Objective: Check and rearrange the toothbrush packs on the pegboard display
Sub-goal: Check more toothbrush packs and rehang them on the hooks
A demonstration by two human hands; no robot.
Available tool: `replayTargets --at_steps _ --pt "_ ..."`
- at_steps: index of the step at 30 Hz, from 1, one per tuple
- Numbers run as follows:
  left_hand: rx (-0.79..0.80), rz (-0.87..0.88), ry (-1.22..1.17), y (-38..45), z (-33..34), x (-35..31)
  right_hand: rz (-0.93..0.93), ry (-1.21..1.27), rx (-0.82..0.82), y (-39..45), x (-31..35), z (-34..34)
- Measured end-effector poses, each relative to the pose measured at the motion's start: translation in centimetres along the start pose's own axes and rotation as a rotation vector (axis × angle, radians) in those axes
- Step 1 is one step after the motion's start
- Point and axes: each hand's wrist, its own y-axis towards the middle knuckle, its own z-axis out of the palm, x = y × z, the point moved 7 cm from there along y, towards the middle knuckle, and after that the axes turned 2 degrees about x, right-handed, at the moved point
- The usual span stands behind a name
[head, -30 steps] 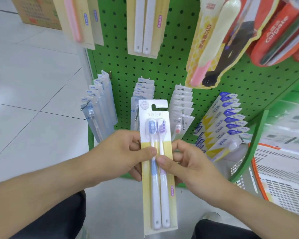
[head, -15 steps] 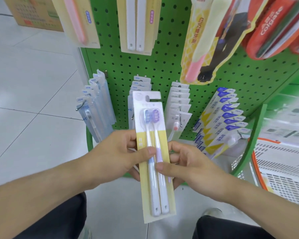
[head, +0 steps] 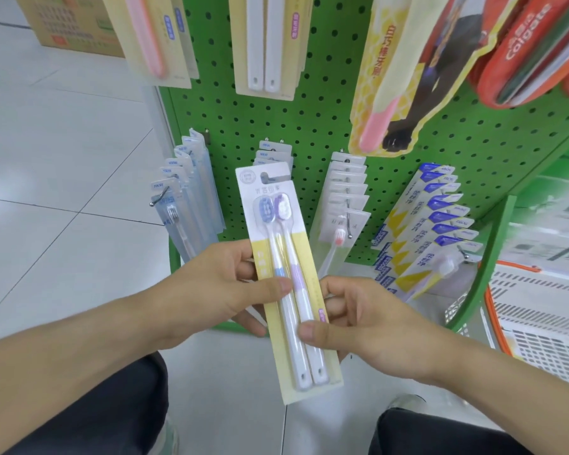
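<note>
Both hands, left [head: 211,290] and right [head: 368,326], pinched the pack [head: 286,274]. It stood nearly upright, heads up, its top tipped slightly left.

Green pegboard [head: 276,126] with black holes; white-and-yellow toothbrush pack [head: 278,247], blue and purple heads.

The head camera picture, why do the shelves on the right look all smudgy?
Head view: the shelves at the right edge are smeared by blur, while the toothbrush pack held in the middle stays sharp; the wide lens bends the green pegboard outward.
</note>
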Motion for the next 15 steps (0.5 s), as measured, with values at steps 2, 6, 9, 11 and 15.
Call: replayTargets --at_steps 2,6,9,11,15 --pt "0.068 -0.034 0.037 -0.3 0.5 0.3 -0.01 0.01 -0.019 0.1 -0.1 0.1" --pt "-0.002 0.001 0.046 -0.4 0.3 0.0 -0.006 0.047 0.019 0.0 0.2 0.4" --pt "-0.093 0.059 -0.007 -0.5 -0.4 -0.4 -0.012 0.017 0.071 -0.2 0.6 0.3" --pt "-0.11 0.063 -0.041 -0.6 -0.4 -0.3 -0.021 0.006 0.041 -0.3 0.7 0.0" --pt "-0.032 -0.026 -0.027 -0.7 0.3 0.2 -0.028 0.036 0.007 -0.5 0.6 0.4"
